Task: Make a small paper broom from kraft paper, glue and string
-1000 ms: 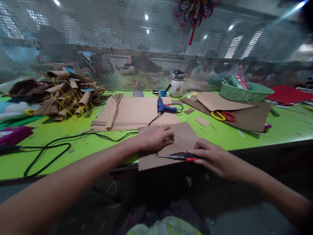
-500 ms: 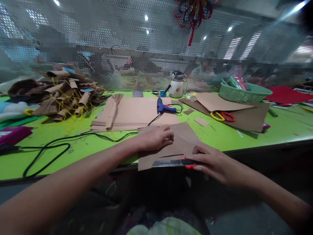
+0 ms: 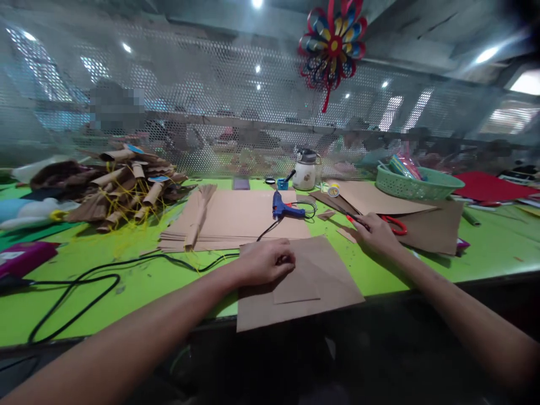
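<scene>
My left hand [image 3: 270, 261] rests on a sheet of brown kraft paper [image 3: 337, 287] at the table's front edge. Its fingers are loosely curled in, and I see nothing in them. Beneath that hand, a smaller brown paper piece [image 3: 297, 289] lies on the sheet. Reaching farther out to the right, my right hand [image 3: 377, 233] is closed around a red and black utility knife [image 3: 351, 219], partly covered by the fingers. Just beyond this hand is the red handle of the scissors [image 3: 396, 225]; their other handle is hidden behind the hand.
A blue glue gun [image 3: 287, 209] lies on stacked brown sheets [image 3: 236, 216], its black cord [image 3: 164, 257] running left. Brown paper rolls with yellow strings [image 3: 130, 191] are piled at left. A bottle [image 3: 304, 171] and green basket [image 3: 417, 183] stand at the back.
My right hand has moved from the paper's near edge forward and right to beside the scissors, still with the knife. My left hand stays on the paper. The view has tilted up.
</scene>
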Action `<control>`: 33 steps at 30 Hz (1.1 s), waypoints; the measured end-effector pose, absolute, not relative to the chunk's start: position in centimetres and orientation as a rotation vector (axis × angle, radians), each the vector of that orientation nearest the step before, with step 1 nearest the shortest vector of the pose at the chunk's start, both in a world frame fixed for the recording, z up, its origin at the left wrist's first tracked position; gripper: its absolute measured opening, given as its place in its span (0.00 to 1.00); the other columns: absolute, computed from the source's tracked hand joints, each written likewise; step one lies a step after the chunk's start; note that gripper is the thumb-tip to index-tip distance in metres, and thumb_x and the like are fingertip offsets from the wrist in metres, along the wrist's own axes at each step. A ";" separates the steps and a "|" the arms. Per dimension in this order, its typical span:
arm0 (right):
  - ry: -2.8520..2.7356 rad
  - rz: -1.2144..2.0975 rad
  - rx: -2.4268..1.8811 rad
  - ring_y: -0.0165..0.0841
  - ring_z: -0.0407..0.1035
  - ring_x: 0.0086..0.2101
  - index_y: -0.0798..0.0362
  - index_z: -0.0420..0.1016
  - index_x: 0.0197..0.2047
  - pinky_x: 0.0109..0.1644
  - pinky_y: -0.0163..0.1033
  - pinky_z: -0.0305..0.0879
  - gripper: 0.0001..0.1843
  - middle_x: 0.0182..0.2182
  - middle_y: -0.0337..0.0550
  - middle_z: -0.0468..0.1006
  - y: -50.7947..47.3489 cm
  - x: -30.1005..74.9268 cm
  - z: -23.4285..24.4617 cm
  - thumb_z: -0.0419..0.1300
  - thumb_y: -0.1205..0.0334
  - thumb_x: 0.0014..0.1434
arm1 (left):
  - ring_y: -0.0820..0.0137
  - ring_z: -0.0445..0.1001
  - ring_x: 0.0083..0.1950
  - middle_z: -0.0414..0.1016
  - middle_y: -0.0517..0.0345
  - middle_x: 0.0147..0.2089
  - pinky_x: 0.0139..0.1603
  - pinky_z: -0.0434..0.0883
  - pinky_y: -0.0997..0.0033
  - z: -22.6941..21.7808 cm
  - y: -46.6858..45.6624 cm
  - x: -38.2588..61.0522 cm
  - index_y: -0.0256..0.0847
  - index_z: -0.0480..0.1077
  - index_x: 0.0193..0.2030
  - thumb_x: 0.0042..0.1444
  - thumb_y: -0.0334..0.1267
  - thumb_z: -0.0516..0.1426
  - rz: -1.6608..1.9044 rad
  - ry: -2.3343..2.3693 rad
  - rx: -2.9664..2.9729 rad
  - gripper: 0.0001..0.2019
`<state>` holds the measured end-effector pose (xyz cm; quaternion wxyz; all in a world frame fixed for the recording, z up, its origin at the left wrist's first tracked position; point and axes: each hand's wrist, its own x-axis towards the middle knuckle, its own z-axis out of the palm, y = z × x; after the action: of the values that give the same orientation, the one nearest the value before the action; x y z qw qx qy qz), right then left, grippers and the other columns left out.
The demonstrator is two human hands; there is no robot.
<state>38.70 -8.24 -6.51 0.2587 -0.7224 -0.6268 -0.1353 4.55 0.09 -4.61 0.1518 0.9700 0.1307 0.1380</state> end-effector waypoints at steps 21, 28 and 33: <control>-2.490 0.379 -1.705 0.33 0.65 0.30 0.55 0.74 0.36 0.29 0.35 0.55 0.18 0.31 0.43 0.74 -4.2 24.9 -2.7 0.65 0.48 0.51 | 0.61 0.68 0.48 0.69 0.52 0.45 0.46 0.68 0.63 -5.7 0.2 4.4 0.43 0.69 0.40 0.59 0.42 0.54 0.508 0.836 2.825 0.07; -2.335 0.703 -1.642 0.30 0.63 0.28 0.56 0.72 0.31 0.28 0.33 0.53 0.08 0.27 0.37 0.71 -3.3 25.5 -3.6 0.63 0.60 0.53 | 0.58 0.67 0.49 0.69 0.50 0.47 0.44 0.68 0.59 -5.7 -0.1 4.4 0.42 0.68 0.42 0.60 0.45 0.55 0.443 0.882 2.857 0.10; -2.114 0.834 -1.612 0.28 0.60 0.26 0.55 0.69 0.26 0.28 0.32 0.52 0.07 0.23 0.35 0.68 -4.1 25.7 -3.6 0.62 0.64 0.53 | 0.61 0.68 0.45 0.71 0.52 0.43 0.42 0.67 0.63 -5.6 0.6 4.6 0.41 0.69 0.38 0.59 0.42 0.56 0.403 0.910 2.749 0.07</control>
<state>25.65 -4.12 -3.62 0.1765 -0.5695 -0.7468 0.2947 4.57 0.60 -5.62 0.1086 0.9347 0.3093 0.1370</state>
